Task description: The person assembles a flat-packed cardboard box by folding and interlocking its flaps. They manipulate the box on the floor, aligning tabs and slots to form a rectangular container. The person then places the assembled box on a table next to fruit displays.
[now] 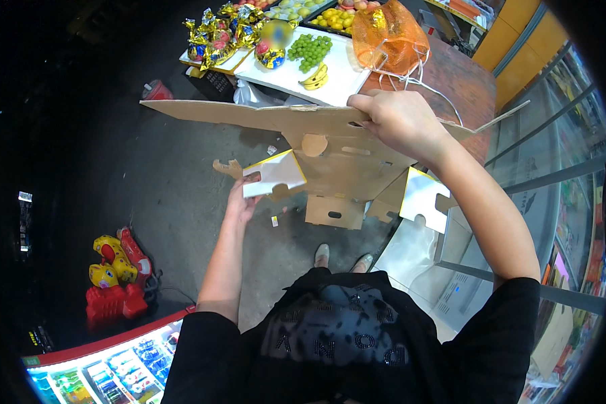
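Cardboard box, unfolded, gripped by both hands' fingers above grey pavement beside fruit table.

Grey concrete floor is stretching far left; a white display board is sitting far ahead, a glass-fronted cooler glowing near left.

A flat, unfolded cardboard box blank is held up in the air, roughly level, brown side showing; its long top edge runs left to right; flaps hang below it, two with white faces and yellow edging; round and slotted cut-outs pierce the middle panels.
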The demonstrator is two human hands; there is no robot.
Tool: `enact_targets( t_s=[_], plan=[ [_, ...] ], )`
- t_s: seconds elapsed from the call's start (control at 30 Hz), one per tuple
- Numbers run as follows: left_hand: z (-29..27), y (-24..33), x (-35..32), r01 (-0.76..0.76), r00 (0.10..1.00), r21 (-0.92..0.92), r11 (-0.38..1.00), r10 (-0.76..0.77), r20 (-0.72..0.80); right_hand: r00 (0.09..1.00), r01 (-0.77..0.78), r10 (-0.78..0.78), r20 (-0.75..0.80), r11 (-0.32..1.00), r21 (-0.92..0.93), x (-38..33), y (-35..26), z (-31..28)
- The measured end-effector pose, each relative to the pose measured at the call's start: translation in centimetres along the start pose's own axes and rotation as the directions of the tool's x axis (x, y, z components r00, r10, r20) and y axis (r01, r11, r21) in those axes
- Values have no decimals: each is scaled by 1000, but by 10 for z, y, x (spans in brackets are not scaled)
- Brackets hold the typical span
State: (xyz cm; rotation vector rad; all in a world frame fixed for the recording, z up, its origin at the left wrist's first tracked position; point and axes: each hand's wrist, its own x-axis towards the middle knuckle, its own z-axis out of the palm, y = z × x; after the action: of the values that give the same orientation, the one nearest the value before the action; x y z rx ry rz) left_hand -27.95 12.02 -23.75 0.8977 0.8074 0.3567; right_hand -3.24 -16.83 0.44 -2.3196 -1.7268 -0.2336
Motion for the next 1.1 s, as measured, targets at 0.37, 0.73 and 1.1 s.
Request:
enact_targets(
  t_s=[0.37, 0.73, 1.1],
  plan=[
    [53, 82, -38, -421, 600, 642, -641, 334, 727, 998, -59, 59, -14, 998, -25, -20, -7, -72],
    [46, 121, -53, -225, 924, 864, -451, 182, 335, 996, -21, 24, -81, 999, 48, -15, -19, -72],
    [-49, 228, -126, -9, 903, 806, -592, 341, 260, 985, 8, -78, 157, 914, 405, 16, -103, -29]
  ],
)
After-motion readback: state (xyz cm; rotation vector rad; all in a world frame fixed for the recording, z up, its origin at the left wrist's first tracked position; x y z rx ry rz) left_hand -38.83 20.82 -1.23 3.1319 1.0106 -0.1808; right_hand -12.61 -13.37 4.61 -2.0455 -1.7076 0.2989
